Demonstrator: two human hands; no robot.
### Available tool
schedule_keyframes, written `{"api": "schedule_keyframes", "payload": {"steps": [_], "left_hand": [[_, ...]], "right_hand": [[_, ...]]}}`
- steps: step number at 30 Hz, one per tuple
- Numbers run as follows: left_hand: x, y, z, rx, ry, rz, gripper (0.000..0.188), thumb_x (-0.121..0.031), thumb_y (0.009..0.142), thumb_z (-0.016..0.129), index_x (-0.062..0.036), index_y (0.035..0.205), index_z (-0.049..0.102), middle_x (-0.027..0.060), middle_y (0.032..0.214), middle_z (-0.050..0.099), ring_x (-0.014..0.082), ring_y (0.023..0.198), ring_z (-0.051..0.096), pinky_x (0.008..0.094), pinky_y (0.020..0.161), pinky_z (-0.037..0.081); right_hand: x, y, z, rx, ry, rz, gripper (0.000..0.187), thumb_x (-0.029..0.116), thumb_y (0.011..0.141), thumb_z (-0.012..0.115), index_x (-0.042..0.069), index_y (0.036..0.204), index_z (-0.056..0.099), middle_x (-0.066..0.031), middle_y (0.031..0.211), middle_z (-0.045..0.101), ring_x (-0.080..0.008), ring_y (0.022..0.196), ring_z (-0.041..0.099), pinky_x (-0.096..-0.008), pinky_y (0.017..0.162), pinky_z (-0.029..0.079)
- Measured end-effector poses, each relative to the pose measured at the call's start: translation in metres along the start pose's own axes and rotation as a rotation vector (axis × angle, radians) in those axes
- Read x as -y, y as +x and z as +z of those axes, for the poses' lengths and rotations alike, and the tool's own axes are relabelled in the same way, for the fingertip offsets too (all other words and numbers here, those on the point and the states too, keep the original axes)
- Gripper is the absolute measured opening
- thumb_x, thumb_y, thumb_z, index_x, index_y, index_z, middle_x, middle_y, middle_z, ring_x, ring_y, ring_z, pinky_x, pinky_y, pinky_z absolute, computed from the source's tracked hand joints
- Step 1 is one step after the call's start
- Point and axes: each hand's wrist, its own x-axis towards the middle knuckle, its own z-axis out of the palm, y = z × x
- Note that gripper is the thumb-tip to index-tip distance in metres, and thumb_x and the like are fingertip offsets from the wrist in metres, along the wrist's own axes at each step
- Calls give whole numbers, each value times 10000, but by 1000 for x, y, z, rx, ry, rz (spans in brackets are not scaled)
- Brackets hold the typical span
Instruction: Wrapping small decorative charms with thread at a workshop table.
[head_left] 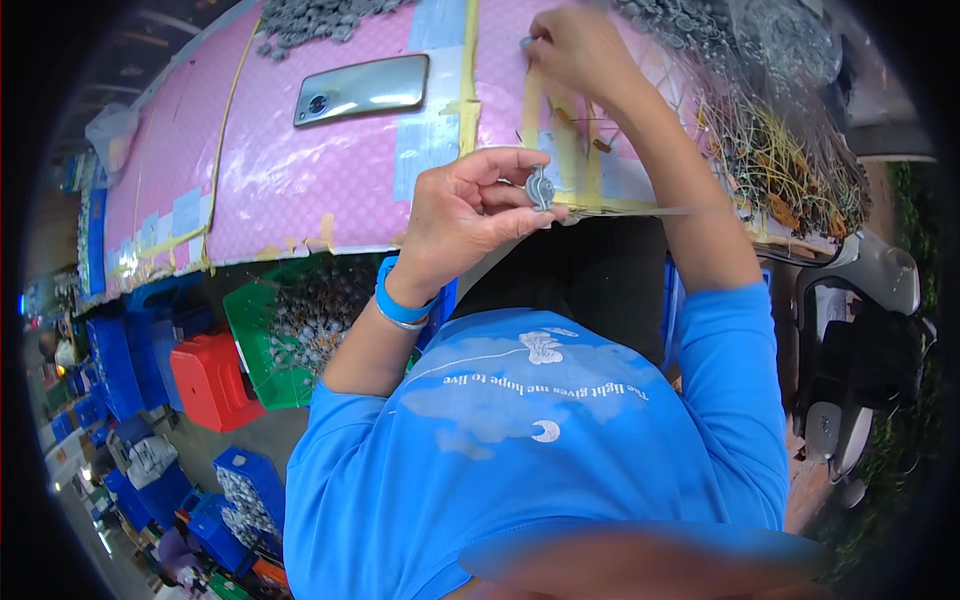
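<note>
1. Left hand (pixel 465 200) — thumb and fingers pinching a round grey part (pixel 540 188) by the bench's (pixel 320 185) near edge.
2. Right hand (pixel 580 52) — farther over, fingers curled, a small grey piece (pixel 527 43) at their tips; gripped or just touched, I can't tell.

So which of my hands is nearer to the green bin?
Left. Your left hand is near the front edge of the pink table, beyond and right of the green bin; your right hand is farther right and farther across the table.
</note>
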Motion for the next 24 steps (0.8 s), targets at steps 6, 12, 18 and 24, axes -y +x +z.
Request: {"api": "schedule_keyframes", "payload": {"steps": [6, 12, 18, 24], "left_hand": [[-7, -15, -5, -141, 79, 94, 431, 112, 784, 725, 91, 1191, 584, 153, 1025, 681, 218, 933, 712, 273, 815, 582], [-9, -19, 10, -166, 110, 223, 417, 102, 751, 736, 67, 1151, 623, 127, 983, 710, 173, 893, 709, 279, 813, 585], [-12, -29, 20, -176, 239, 163, 417, 91, 743, 729, 50, 1147, 633, 118, 977, 715, 166, 875, 712, 269, 804, 578], [-3, -34, 28, -240, 630, 302, 383, 44, 686, 766, 17, 1055, 671, 81, 808, 729, 134, 743, 724, 242, 673, 577]], "right_hand": [[55, -124, -26, -116, 780, 83, 217, 24, 865, 680, -18, 1078, 699, -60, 911, 701, -97, 813, 641, -229, 718, 515], [64, -167, -33, -86, 951, 14, 239, -11, 870, 692, -34, 1108, 678, -98, 1022, 675, -137, 898, 657, -253, 807, 533], [64, -183, -41, -117, 780, -60, 197, 15, 859, 718, -25, 1052, 706, -54, 950, 689, -111, 866, 651, -232, 763, 520], [67, -191, -34, -71, 806, 104, 159, -10, 837, 729, -22, 996, 727, -47, 883, 696, -96, 810, 644, -223, 725, 515]]}}
